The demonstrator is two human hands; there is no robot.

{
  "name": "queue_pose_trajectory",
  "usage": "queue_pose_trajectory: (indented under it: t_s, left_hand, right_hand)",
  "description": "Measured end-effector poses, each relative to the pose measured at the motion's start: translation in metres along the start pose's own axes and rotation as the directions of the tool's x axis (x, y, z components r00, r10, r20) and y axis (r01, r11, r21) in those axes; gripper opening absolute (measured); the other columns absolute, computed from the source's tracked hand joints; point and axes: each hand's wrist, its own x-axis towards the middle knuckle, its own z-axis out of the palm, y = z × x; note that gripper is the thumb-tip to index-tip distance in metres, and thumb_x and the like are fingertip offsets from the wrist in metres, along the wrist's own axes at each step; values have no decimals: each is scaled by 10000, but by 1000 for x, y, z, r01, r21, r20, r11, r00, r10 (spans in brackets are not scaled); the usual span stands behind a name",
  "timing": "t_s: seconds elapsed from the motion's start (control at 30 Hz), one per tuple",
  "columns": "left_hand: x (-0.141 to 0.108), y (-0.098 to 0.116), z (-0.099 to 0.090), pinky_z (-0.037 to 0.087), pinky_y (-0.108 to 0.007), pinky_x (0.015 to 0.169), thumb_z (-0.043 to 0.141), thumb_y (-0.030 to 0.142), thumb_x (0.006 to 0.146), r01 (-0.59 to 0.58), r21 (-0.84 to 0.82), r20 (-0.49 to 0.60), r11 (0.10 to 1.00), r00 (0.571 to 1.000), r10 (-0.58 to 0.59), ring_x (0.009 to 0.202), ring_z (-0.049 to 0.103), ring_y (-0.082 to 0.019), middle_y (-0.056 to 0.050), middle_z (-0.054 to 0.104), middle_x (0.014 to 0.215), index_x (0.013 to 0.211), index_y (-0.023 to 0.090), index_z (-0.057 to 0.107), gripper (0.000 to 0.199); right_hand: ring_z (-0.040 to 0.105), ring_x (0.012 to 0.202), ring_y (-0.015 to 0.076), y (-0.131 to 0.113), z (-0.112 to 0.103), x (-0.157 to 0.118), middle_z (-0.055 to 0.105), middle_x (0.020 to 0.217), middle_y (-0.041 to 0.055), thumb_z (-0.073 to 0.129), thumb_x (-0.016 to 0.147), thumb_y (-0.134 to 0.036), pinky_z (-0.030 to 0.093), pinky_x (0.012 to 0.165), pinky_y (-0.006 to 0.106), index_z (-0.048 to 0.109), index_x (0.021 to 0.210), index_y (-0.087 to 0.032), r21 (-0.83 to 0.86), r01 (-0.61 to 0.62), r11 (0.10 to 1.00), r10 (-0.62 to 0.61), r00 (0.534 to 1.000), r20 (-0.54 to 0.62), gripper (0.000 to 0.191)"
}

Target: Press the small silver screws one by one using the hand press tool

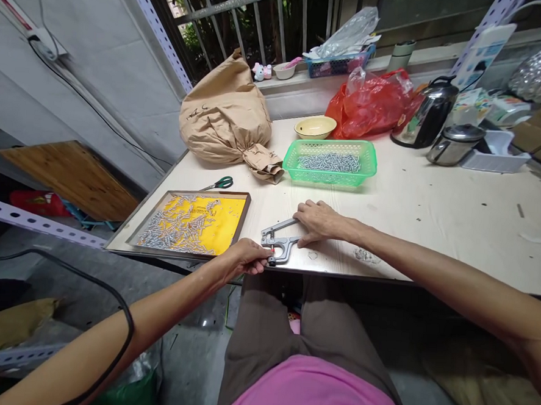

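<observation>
My right hand is wrapped around the spread handles of grey metal hand-press pliers, which rest at the table's front edge. The jaw end of the pliers points left, with a spring between the handles and a small red spot in the jaw. At that jaw my left hand has its fingers pinched together; whatever is in them is too small or hidden to make out. Just left of it lies a shallow tray with a yellow bottom, holding many small silvery metal pieces.
Behind the pliers stands a green plastic basket of similar metal pieces. Green-handled scissors lie behind the tray. Farther back are a brown paper bag, a cream bowl, a red plastic bag and a kettle.
</observation>
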Motion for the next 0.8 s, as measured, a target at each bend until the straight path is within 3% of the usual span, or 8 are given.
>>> queue_pose_trajectory:
  t_s: [0.07, 0.1, 0.17, 0.23, 0.3, 0.4, 0.6, 0.8]
  left_hand:
    - [-3, 0, 1, 376, -232, 488, 639, 461, 772, -51, 130, -111, 990, 992, 65, 444, 510, -108, -7, 547, 480, 604, 131, 618, 370]
    - [-4, 1, 2, 392, -241, 522, 591, 455, 809, -114, 248, -192, 962, 968, 164, 497, 536, -121, -17, 564, 521, 637, 136, 636, 365]
    - [-6, 3, 8, 432, -266, 637, 567, 433, 829, -266, 527, -279, 807, 843, 460, 694, 595, -168, -54, 626, 688, 746, 145, 671, 317]
    - [-4, 7, 16, 443, -303, 787, 620, 406, 796, -377, 729, -185, 572, 695, 695, 942, 572, -220, -88, 645, 944, 922, 155, 671, 286]
    - [2, 12, 24, 424, -339, 891, 664, 387, 761, -453, 805, -29, 384, 616, 787, 1093, 498, -251, -110, 587, 1153, 1098, 152, 612, 414]
    - [15, 22, 32, 419, -365, 923, 666, 352, 751, -490, 829, 105, 269, 609, 786, 1115, 472, -263, -128, 548, 1215, 1183, 124, 541, 505]
    - [30, 40, 30, 447, -362, 836, 650, 410, 742, -432, 881, 156, 193, 650, 743, 1006, 495, -266, -108, 576, 1061, 1137, 136, 568, 488]
    - [33, 45, 33, 436, -309, 722, 602, 412, 782, -402, 879, 105, 255, 686, 720, 946, 511, -228, -50, 584, 942, 1005, 204, 648, 309]
  right_hand:
    - [485, 993, 281, -2, 1, -2, 570, 1041, 134, 643, 726, -613, 362, 792, 373, 623, 993, -137, -5, 4, 1000, -4, 1000, -14, 546]
    - [492, 983, 276, -3, 1, -3, 577, 1026, 129, 656, 728, -594, 361, 793, 371, 625, 974, -136, -8, 6, 1000, -6, 1000, -19, 521]
    - [501, 974, 272, -5, 3, -5, 584, 1008, 122, 675, 726, -571, 363, 793, 370, 626, 958, -136, -13, 7, 1000, -8, 1000, -30, 496]
    - [502, 980, 273, -6, 4, -8, 582, 1015, 124, 677, 728, -564, 370, 795, 374, 625, 969, -134, -17, 4, 1000, -5, 999, -43, 495]
    - [497, 991, 277, -7, 3, -11, 572, 1037, 132, 678, 725, -559, 380, 796, 379, 623, 985, -124, -17, -7, 1000, 6, 999, -46, 510]
    - [493, 997, 285, -6, 0, -16, 551, 1078, 149, 703, 693, -549, 402, 780, 374, 613, 1032, -106, 4, -37, 999, 37, 999, 6, 565]
    - [517, 967, 262, -6, -11, -20, 575, 1044, 130, 705, 715, -466, 416, 725, 322, 614, 1072, -126, 62, -54, 997, 47, 993, 109, 501]
    - [581, 882, 228, -6, -12, -13, 635, 966, 92, 646, 778, -369, 359, 595, 271, 668, 975, -164, 60, -84, 995, 76, 989, 127, 285]
